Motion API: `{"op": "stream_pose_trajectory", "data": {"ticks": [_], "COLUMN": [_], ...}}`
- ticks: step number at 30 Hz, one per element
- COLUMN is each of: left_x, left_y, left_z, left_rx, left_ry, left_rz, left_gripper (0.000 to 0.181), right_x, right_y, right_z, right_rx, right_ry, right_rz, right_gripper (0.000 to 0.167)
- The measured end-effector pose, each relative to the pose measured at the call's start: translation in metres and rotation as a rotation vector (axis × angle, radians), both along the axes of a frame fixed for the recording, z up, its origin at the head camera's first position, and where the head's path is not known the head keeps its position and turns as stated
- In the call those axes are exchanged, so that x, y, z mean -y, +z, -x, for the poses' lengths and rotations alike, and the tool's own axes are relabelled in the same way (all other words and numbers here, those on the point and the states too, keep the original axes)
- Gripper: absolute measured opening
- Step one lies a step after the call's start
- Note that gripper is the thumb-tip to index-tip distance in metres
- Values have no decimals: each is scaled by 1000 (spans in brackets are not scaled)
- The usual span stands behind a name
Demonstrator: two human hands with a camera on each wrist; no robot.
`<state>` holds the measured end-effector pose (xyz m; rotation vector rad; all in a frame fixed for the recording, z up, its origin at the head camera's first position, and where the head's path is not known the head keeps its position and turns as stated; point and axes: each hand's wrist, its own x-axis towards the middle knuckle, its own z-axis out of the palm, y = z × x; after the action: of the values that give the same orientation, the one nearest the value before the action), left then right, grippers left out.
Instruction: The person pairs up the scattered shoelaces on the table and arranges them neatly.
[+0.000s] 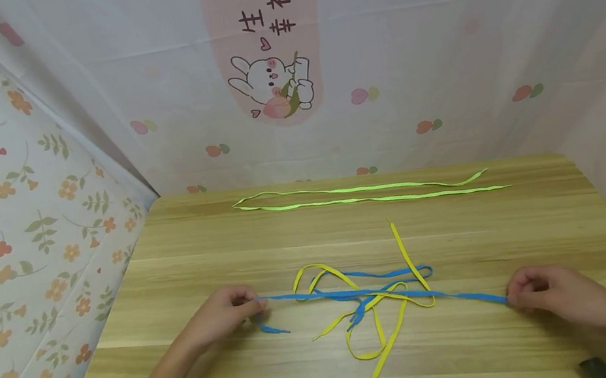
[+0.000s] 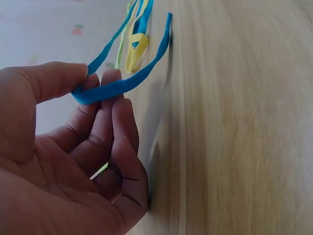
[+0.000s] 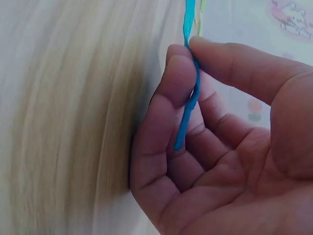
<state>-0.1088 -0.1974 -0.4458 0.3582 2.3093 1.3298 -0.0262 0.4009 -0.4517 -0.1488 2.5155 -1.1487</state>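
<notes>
I see a blue lace running nearly straight between both hands. The left hand pinches it short of one tip, leaving a tail; the right hand pinches the other end. It crosses a looped yellow lace; a green lace lies beyond.

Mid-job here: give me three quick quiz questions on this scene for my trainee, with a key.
1. True or false: the right hand pinches a blue lace.
2. Which colour of lace lies apart, near the far edge of the table: (A) yellow, (B) blue, (C) lime green?
3. Fill in: the other end section of that blue lace is pinched by the ____.

Key: 1 true; 2 C, the lime green lace; 3 left hand.
</notes>
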Motion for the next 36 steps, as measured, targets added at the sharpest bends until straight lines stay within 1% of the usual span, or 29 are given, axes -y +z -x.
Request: {"op": "stream_pose_trajectory", "data": {"ticks": [5, 9, 14, 17, 20, 23, 26, 32, 36], "left_x": [7, 11, 16, 19, 23, 26, 29, 34, 38], "left_y": [1, 2, 1, -1, -2, -4, -4, -4, -5], "left_z": [1, 2, 3, 4, 6, 7, 8, 9, 9], "left_rx": [1, -20, -54, -66, -69, -55, -35, 0, 36], "left_ry": [-29, -34, -32, -23, -12, -6, -2, -5, -11], "left_rz": [-43, -20, 38, 53, 57, 52, 29, -14, -37], "left_gripper": [22, 21, 23, 22, 20, 20, 19, 19, 24], "right_x": [-15, -24, -33, -38, -42, -45, -49, -56, -58], "right_y": [-5, -9, -11, -11, -10, -11, -11, -12, -12], "right_z": [1, 2, 3, 4, 5, 5, 5, 6, 5], "right_rx": [23, 38, 91, 135, 159, 160, 156, 185, 170], "right_ry": [8, -4, -46, -85, -115, -134, -131, -100, -70], "right_rz": [99, 144, 146, 131, 129, 140, 170, 309, 375], "right_gripper": [12, 14, 18, 22, 24, 26, 27, 27, 25]}}
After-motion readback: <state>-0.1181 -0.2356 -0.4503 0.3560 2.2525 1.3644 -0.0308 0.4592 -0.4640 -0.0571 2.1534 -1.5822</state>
